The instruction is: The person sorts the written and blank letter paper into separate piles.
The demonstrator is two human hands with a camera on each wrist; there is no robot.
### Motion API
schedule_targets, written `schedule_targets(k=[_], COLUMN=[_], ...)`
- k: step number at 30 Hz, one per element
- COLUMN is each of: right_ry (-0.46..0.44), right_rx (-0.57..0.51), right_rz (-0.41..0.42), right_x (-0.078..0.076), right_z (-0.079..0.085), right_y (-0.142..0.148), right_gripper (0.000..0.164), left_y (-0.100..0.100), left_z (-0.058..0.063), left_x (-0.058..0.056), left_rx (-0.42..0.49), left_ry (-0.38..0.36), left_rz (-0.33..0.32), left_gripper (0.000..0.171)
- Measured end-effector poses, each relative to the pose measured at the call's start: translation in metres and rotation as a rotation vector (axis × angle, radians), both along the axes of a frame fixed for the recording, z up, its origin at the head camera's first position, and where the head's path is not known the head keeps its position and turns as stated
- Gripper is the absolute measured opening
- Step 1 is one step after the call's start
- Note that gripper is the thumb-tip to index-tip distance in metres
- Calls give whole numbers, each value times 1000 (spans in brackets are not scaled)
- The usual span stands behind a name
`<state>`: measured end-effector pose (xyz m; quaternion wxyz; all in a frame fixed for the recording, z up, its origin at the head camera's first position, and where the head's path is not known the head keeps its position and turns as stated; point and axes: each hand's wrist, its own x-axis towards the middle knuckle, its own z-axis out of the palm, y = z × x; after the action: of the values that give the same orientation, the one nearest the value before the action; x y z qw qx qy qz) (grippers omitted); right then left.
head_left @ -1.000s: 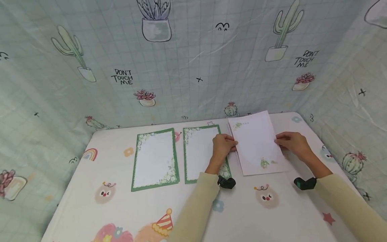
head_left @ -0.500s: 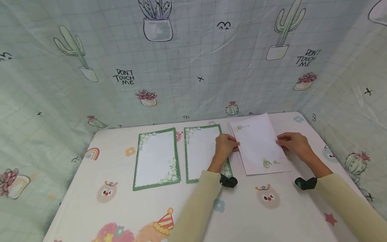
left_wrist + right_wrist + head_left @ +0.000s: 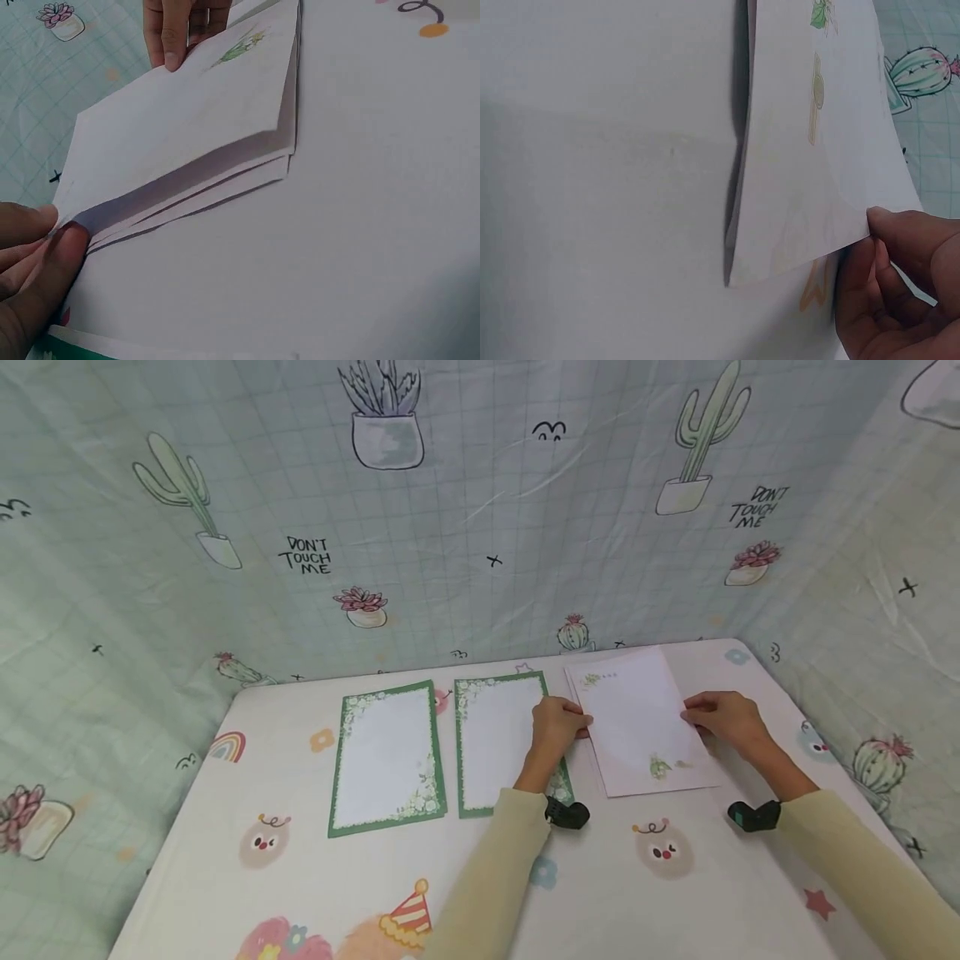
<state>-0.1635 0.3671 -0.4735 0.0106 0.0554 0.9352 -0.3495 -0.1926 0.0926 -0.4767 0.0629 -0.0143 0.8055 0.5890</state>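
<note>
A pale sheet of paper [image 3: 633,718] with small green plant prints lies over other sheets at the right of the table. My left hand [image 3: 560,720] pinches its left edge between thumb and fingers. At the opposite edge, my right hand [image 3: 727,718] pinches the sheet with thumb on top. In the left wrist view the top sheet [image 3: 180,120] is raised above the lower sheets [image 3: 247,178], a gap showing between them. The right wrist view shows the right thumb and fingers [image 3: 892,255] at the paper's edge.
Two green-bordered sheets lie to the left: one farther left [image 3: 386,760], the other [image 3: 491,743] partly under my left forearm. A patterned tablecloth [image 3: 337,877] covers the table. A cactus-print cloth [image 3: 450,510] hangs behind and on both sides.
The top sheet has come down slightly and toward me over the sheets beneath it. Both hands keep their pinch on its edges and have barely moved.
</note>
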Motion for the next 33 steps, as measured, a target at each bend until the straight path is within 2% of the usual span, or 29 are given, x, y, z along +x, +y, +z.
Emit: schedule_targets(k=[6,11,14,23,27,30,33], right_ry=[-13,-21,-24,-26,-29,-17,18], right_rx=[11,35,34,42,67,89,89], right_rz=[0,6,14,40,62,67,100], right_x=[0,-1,0,3,3,7,13], right_z=[0,2,3,9,10,16,25], right_y=[-2,-1,-1,-6,-10,-14,-25], right_gripper=[32,33,34,37,38,39,38], left_y=[-2,-6,-15,-63,-90,-111,-133], left_z=[7,17,22,31,37,41,42], left_x=[3,6,9,9,12,13,15], left_rx=[-19,-146,-201,-330,-291,-231,-214], left_ry=[-6,40,67,179,176,144,138], left_rz=[-24,-57,-82,-206,-218,-209,-188], left_gripper=[7,9,12,15,13,13,13])
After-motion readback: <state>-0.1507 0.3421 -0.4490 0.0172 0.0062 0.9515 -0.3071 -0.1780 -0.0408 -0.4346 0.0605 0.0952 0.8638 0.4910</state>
